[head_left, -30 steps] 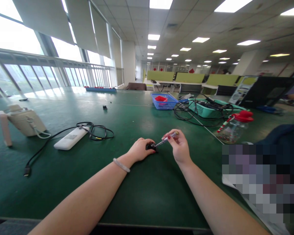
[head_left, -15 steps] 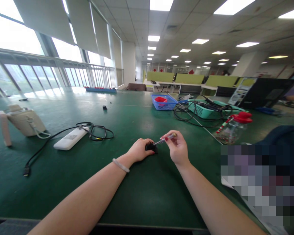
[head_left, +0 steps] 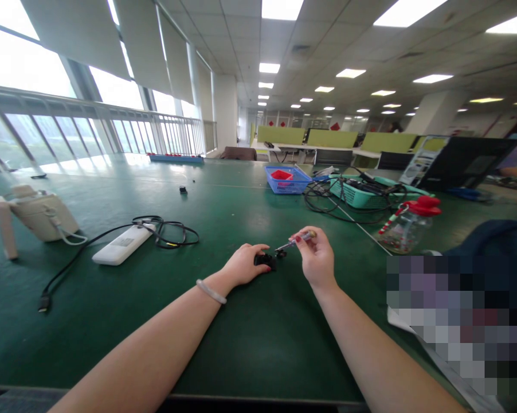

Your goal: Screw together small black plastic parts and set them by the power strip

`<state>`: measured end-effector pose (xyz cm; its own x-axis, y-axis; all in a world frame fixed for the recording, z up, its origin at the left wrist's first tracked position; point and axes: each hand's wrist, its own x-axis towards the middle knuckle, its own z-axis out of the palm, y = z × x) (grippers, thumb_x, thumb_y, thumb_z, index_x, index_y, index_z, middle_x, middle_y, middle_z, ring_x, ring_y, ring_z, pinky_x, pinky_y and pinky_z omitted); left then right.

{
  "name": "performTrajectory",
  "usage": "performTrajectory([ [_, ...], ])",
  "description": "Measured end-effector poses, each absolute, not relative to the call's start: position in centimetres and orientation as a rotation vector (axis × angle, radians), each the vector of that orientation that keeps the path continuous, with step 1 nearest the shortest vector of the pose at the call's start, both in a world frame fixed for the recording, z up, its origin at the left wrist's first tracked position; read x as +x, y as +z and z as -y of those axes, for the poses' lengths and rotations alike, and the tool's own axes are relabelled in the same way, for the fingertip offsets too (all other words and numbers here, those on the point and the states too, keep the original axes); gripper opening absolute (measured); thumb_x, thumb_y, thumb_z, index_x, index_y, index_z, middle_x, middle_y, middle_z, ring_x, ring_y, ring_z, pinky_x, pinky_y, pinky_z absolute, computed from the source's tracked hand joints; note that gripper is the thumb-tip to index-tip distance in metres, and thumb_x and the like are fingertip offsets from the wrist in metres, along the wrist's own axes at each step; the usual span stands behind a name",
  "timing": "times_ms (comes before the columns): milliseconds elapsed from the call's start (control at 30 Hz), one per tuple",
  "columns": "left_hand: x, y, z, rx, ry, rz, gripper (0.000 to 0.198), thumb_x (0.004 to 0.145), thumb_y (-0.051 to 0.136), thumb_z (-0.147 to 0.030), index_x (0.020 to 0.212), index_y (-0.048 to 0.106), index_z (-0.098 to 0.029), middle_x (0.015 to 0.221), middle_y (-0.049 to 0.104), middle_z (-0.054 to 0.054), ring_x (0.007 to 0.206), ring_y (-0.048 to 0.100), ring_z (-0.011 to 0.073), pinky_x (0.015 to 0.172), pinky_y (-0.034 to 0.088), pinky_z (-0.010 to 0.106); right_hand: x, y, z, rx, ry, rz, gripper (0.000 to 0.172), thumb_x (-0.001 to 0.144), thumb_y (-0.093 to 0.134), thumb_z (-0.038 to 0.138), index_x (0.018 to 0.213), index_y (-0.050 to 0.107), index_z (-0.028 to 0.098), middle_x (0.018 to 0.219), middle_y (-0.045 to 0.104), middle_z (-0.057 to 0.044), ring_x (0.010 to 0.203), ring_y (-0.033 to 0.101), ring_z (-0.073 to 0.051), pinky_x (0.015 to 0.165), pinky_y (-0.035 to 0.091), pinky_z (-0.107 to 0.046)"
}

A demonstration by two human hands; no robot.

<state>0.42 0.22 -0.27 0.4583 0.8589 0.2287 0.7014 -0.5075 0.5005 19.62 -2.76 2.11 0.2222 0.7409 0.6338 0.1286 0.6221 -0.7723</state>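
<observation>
My left hand is closed around a small black part on the green table, its thumb and fingers on either side. A pale bracelet circles that wrist. In my right hand is a screwdriver with a clear handle, pinched between thumb and fingers and slanting down to the left. Just below its tip lies a second small dark piece, right of the black part. Whether the tip touches this piece I cannot tell.
To the left are a white power bank with a black cable and a beige cup-like container. Farther off stand a blue basket and a green basket with tangled cables. A red-lidded bottle is at right.
My right hand and the screwdriver have shifted slightly right, away from the black part. A small dark piece now shows separately beside it. My left index finger has lifted a little.
</observation>
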Motion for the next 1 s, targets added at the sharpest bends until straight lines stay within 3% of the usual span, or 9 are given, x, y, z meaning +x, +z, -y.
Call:
performTrajectory([
  [267, 0.42, -0.18, 0.07, 2.465, 0.648, -1.254, 0.042, 0.077, 0.068, -0.036, 0.118, 0.065, -0.027, 0.108, 0.07, 0.005, 0.107, 0.059, 0.0253, 0.097, 0.048, 0.038, 19.19, 1.83, 2.86, -0.836, 0.551, 1.346, 0.022, 0.083, 0.067, 0.039, 0.091, 0.054, 0.023, 0.083, 0.06, 0.0, 0.078, 0.066, -0.018, 0.078, 0.057, -0.037],
  [733, 0.38, -0.41, 0.04, 2.446, 0.667, -1.278, 0.041, 0.076, 0.068, -0.037, 0.116, 0.065, -0.028, 0.105, 0.068, 0.006, 0.103, 0.06, 0.0254, 0.095, 0.049, 0.039, 19.13, 1.77, 2.97, -0.876, 0.544, 1.392, 0.02, 0.085, 0.066, 0.039, 0.092, 0.055, 0.023, 0.086, 0.061, -0.001, 0.082, 0.066, -0.019, 0.083, 0.056, -0.039],
  [1000, 0.45, -0.18, 0.08, 2.466, 0.641, -1.276, 0.041, 0.077, 0.067, -0.036, 0.117, 0.064, -0.027, 0.107, 0.069, 0.006, 0.104, 0.06, 0.0255, 0.096, 0.049, 0.04, 19.12, 1.52, 2.66, -0.834, 0.58, 1.297, 0.021, 0.083, 0.068, 0.036, 0.092, 0.055, 0.022, 0.083, 0.061, 0.0, 0.078, 0.068, -0.018, 0.079, 0.056, -0.036],
])
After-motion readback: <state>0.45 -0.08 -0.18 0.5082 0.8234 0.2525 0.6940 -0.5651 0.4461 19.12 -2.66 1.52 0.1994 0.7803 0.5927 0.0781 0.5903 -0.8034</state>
